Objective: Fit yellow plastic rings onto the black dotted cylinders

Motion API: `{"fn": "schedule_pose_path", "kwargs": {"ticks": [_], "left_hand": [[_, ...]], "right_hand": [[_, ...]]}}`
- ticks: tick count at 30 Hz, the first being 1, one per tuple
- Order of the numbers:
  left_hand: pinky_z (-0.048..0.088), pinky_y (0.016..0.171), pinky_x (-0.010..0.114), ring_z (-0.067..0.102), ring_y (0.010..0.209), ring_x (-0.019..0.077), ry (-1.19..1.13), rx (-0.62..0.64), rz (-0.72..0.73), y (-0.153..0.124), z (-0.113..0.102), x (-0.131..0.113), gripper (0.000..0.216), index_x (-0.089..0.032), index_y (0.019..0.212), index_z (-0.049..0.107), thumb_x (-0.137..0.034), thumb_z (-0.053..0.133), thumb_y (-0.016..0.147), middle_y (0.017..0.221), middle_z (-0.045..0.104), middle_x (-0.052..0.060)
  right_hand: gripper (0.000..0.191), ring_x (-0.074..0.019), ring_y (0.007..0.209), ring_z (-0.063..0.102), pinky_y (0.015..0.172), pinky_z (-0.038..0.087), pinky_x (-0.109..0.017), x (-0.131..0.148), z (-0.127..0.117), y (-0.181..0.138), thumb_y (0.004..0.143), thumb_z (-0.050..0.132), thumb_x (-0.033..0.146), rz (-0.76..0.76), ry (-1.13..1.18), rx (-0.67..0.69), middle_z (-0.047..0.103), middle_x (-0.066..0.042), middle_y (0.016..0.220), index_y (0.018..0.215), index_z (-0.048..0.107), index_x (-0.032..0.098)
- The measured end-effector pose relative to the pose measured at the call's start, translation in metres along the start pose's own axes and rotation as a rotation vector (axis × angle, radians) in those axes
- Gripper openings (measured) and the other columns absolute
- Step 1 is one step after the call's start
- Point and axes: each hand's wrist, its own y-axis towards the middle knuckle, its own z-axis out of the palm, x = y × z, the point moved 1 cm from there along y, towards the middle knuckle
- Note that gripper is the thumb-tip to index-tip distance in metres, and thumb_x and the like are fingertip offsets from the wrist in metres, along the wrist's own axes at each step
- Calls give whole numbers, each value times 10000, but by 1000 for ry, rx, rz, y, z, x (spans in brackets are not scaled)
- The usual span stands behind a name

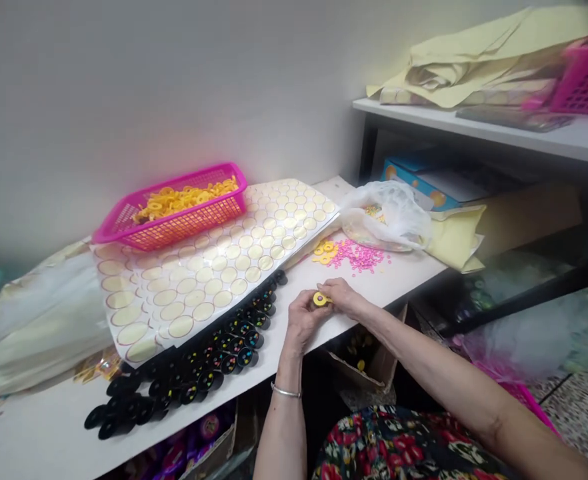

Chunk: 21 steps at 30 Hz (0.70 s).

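Many blk cups (207, 381); nr L hand (301, 321)

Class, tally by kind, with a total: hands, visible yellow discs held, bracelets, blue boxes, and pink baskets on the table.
Hands: 2 (left hand, right hand)
Yellow disc: 1
Bracelet: 1
Blue box: 1
Pink basket: 1
Total: 6

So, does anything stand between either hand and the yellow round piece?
Nothing visible does. The left hand has the yellow round piece at its fingertips, and the right hand is close beside it; whether the right fingertips touch it is hard to tell.
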Motion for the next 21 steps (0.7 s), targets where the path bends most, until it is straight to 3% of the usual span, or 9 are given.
{"fn": "schedule_pose_path", "kwargs": {"ticks": [4, 7, 10, 14, 17, 21], "left_hand": [[418, 671, 242, 528, 708, 124, -9, -13, 37, -6, 5, -1, 299, -143, 769, 661, -308, 772, 546, 728, 586, 5], [420, 677, 246, 527, 727, 128, -2, -57, 57, -23, 11, -7, 322, -151, 775, 657, -304, 789, 524, 754, 578, 4], [427, 741, 270, 535, 801, 147, 7, -51, 82, -47, 17, -20, 344, -165, 818, 664, -300, 793, 528, 832, 586, 20], [433, 771, 301, 531, 836, 169, 91, 8, 225, -71, 28, -45, 302, -187, 820, 667, -312, 776, 567, 807, 592, 26], [439, 742, 312, 519, 818, 176, 214, 3, 382, -82, 34, -61, 262, -195, 797, 656, -316, 764, 590, 774, 597, 32], [429, 787, 347, 525, 806, 174, 428, 97, 569, -94, 45, -72, 114, -200, 791, 637, -276, 659, 710, 724, 621, 26]], "right_hand": [[389, -53, 371, 371, 354, 257, -196, -5, -10, -18, 760, 510, 499, -11, 164, -10, 473, 32, 498, 617, 524, 137], [362, -50, 417, 445, 381, 338, -187, -18, -25, -39, 691, 614, 486, -31, 392, -9, 580, -2, 643, 726, 582, 127], [340, -73, 563, 547, 492, 432, -192, -29, -41, -64, 584, 749, 324, -55, 494, 193, 641, -27, 805, 844, 628, 142], [564, -146, 867, 598, 722, 486, -250, -29, -54, -92, 512, 798, 217, -70, 568, 521, 638, -40, 1016, 1045, 615, 198], [626, -152, 969, 571, 823, 453, -253, -24, -61, -103, 482, 819, 209, -95, 585, 597, 633, -42, 1040, 1071, 607, 194], [732, -167, 994, 563, 864, 426, -267, -19, -71, -113, 370, 860, 211, -88, 521, 634, 636, -48, 1037, 1059, 613, 182]]}}
